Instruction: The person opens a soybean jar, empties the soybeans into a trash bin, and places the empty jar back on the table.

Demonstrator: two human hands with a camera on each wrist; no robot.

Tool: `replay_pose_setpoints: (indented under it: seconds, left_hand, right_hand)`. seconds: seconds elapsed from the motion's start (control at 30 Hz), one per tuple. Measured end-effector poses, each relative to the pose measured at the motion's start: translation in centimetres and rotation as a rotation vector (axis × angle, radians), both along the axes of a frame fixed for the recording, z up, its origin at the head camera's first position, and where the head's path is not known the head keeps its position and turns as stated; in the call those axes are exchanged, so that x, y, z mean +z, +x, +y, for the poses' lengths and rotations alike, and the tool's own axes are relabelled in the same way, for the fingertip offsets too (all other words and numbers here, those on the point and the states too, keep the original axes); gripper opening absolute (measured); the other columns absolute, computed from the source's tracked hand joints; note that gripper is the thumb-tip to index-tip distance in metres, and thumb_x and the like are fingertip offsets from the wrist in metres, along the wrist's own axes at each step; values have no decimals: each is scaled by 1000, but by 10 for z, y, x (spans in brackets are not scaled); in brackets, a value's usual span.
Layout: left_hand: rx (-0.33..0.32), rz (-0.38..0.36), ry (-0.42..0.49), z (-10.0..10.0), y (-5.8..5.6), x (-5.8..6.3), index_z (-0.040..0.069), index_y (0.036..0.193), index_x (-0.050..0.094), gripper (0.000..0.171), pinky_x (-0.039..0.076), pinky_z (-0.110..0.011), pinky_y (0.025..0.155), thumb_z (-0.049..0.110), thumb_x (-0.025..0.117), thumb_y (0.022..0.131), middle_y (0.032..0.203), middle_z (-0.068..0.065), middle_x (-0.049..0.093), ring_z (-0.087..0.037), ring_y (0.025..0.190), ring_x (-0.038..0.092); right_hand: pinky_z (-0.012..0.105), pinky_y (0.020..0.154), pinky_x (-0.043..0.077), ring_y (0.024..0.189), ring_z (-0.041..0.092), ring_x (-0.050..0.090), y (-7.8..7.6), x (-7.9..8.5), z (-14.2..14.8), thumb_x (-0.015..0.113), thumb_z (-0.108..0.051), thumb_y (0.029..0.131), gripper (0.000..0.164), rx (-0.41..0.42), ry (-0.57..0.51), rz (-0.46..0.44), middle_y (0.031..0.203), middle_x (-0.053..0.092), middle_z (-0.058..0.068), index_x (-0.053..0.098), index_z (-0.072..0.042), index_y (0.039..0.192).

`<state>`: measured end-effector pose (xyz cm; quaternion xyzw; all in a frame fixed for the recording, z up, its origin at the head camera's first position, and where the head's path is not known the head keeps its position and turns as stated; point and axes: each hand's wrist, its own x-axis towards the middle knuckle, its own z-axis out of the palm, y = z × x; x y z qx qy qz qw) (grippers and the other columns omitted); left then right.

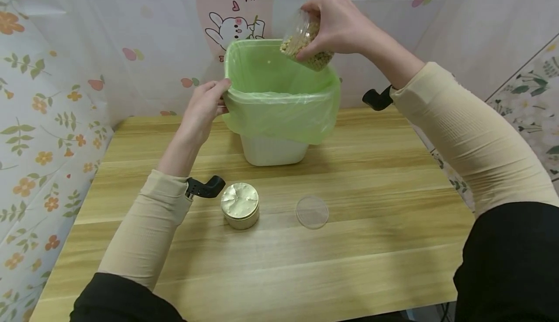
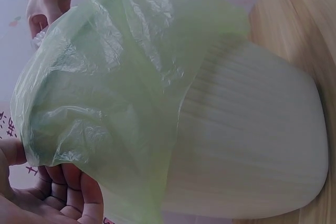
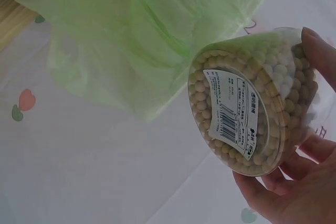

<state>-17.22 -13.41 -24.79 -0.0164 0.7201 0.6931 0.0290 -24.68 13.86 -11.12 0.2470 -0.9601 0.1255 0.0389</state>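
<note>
My right hand (image 1: 338, 24) grips a clear plastic jar (image 1: 301, 36) part full of round, pale yellow beans and holds it tilted over the right side of a small white trash bin (image 1: 275, 152). In the right wrist view, a barcode label (image 3: 231, 116) shows on the jar's base. A thin green plastic bag (image 1: 279, 118) lines the bin and hangs over its rim. With thumb and curled fingers, my left hand (image 1: 205, 101) holds the bin's left rim through the bag. The bottom inside the bin is hidden.
A round gold tin (image 1: 240, 205) stands on the wooden table (image 1: 371, 254) in front of the bin. Right of it lies a thin clear disc-shaped lid (image 1: 312, 212). Patterned cloth (image 1: 166, 21) hangs close behind the bin and along the left.
</note>
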Motion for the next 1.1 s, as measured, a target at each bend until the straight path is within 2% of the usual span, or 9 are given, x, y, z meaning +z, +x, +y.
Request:
replay_pose_setpoints:
  seconds: [0.33,0.53,1.1]
  left_hand:
    - [-10,12,31,4,-1,-2,11,106,60,27,47,-32,97,37,52,107,103,3,56,-12,95,55]
    - [-9,5,41,5,-2,-2,11,104,59,27,47,-31,96,38,52,107,102,3,55,-11,94,53]
    - [-13,21,58,6,-3,-4,11,103,58,28,47,-32,96,37,52,106,102,2,53,-12,93,53]
  right_hand:
    - [48,112,50,124,34,58,0,1,1,88,-34,80,98,13,59,-31,149,56,21,37,-1,157]
    - [49,108,51,118,33,57,1,2,0,88,-33,80,95,26,76,-17,145,58,22,39,-1,156]
    - [50,105,50,115,33,58,2,4,0,87,-35,80,94,32,106,-2,142,60,22,41,-3,156]
